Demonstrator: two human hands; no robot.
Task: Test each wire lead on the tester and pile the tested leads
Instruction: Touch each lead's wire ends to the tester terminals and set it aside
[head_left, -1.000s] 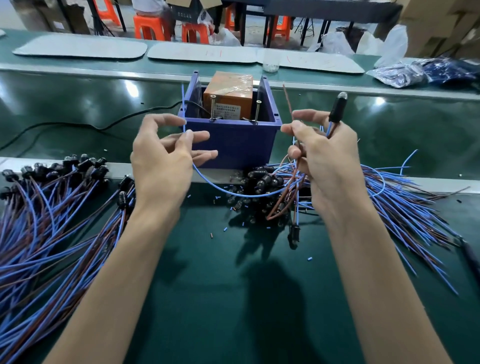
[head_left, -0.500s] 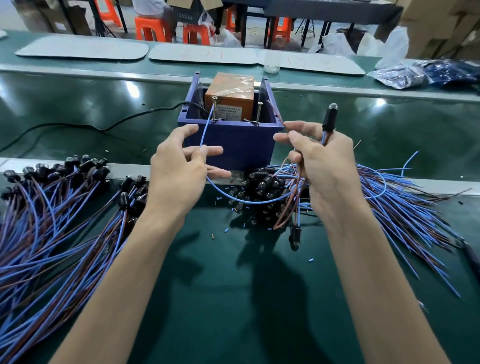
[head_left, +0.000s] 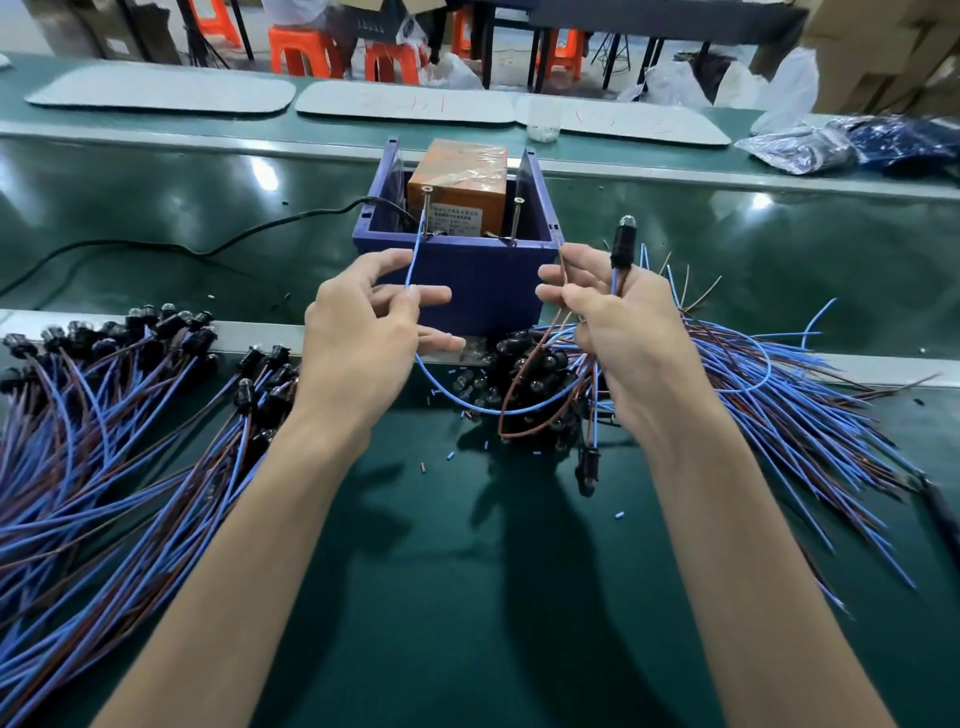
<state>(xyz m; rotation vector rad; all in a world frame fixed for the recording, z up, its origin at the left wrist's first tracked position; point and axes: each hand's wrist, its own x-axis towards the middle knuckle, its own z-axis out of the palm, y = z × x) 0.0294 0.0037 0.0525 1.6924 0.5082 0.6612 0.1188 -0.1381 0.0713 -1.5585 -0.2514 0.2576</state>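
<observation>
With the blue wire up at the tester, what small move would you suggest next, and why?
Probably swing the brown wire left onto the right screw post. The left hand pinches the blue wire at the left screw post, while the right hand holds the brown tip short of its own.

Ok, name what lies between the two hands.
Head view: the blue tester box, and lower down the blue wire sagging from left hand to right hand.

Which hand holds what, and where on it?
Left hand pinches the blue wire near its free end. Right hand pinches the brown wire near its tip and grips both wires just below the socket.
</observation>
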